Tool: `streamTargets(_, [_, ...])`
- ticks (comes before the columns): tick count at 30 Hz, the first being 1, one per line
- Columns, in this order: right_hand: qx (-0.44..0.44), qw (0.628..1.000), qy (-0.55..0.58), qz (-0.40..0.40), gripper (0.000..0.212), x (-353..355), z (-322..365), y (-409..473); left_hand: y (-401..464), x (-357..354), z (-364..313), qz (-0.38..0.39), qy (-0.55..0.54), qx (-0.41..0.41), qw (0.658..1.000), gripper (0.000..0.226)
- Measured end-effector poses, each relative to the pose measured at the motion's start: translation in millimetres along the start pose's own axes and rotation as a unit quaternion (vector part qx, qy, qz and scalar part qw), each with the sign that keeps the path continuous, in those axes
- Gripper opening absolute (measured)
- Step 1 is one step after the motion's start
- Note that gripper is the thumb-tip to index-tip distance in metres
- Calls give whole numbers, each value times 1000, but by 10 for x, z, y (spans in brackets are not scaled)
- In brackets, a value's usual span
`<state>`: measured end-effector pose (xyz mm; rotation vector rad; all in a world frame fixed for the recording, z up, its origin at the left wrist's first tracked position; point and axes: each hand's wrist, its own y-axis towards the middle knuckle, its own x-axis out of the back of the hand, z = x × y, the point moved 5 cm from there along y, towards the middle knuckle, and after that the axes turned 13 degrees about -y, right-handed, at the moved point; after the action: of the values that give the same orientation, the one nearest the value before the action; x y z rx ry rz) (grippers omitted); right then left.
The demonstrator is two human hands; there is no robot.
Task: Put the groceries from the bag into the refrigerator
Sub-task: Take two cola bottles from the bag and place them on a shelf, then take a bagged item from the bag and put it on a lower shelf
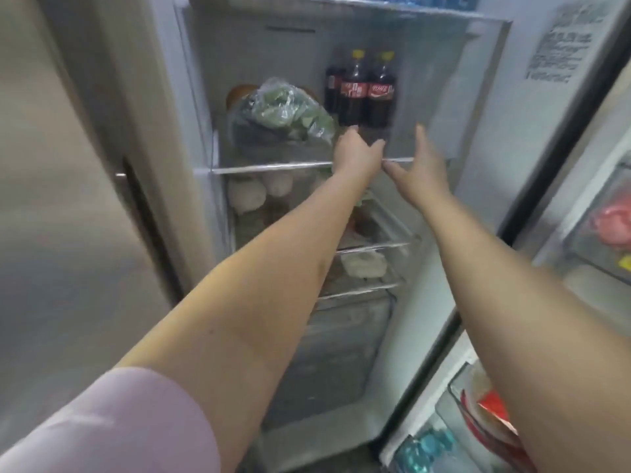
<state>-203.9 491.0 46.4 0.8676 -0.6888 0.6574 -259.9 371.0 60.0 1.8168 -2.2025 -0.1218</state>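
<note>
at nine o'clock the closed left door [68, 199] of the refrigerator [485, 138] fills the view, with a pink sleeve [112, 425] at seven o'clock. inside, at eleven o'clock, a clear bag of greens [283, 110] lies on the glass shelf [273, 167], with three cola bottles [362, 90] standing just beside it toward twelve o'clock. the left hand [356, 153] reaches over the shelf's front edge near the centre, its fingers curled loosely and holding nothing that shows, the tips near the base of the bottles. the right hand [421, 169], just beside it toward one o'clock, has its fingers spread and straight, thumb pointing toward the left hand. pale wrapped items [252, 196] sit on the shelf below. at four o'clock the open right door [580, 233] holds a pink item [611, 223], a red packet [491, 414] and blue bottles [426, 448]. no grocery bag shows.
</note>
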Motion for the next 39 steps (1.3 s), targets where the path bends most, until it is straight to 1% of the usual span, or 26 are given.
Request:
streamTargets(5, [33, 999, 24, 2, 81, 31, 153, -804, -794, 311, 93, -4, 22, -19, 1000, 59])
streamTargets(7, [59, 997, 58, 4, 80, 8, 256, -1178, -1186, 538, 147, -19, 23, -27, 999, 56])
streamTargets(9, [66, 994, 89, 15, 84, -6, 341, -1556, -1607, 772, 215, -39, 28, -24, 999, 56])
streamTargets(12, [81, 992, 96, 21, 85, 7, 461, -2251, -2364, 1141, 444, -55, 45, -15, 997, 59])
streamTargets(16, [119, 981, 150, 41, 86, -31, 579, -3250, -3373, 1736, 904, -63, 55, 21, 996, 58])
streamTargets(19, [116, 977, 154, 87, 87, -201, 609, -3978, -4055, 2289, 1300, -95, 82, 56, 991, 55])
streamTargets(22, [136, 967, 157, 145, 87, -427, 763, -4684, -4575, 2886, 1700, -141, 100, 112, 979, 51])
streamTargets(25, [173, 956, 145, 186, 86, -672, 1017, -5232, -4926, 3388, 2004, -177, 112, 156, 965, 53])
streamTargets(28, [192, 948, 128, 220, 88, -916, 1312, -5615, -5189, 3775, 2221, -185, 115, 185, 958, 55])
streamTargets(35, [196, 934, 117, 275, 87, -1403, 1980, -6278, -5561, 4502, 2674, -156, 151, 224, 950, 53])
streamTargets(39, [191, 929, 102, 301, 89, -1736, 2162, -6671, -5696, 4764, 2982, -132, 162, 246, 946, 53])
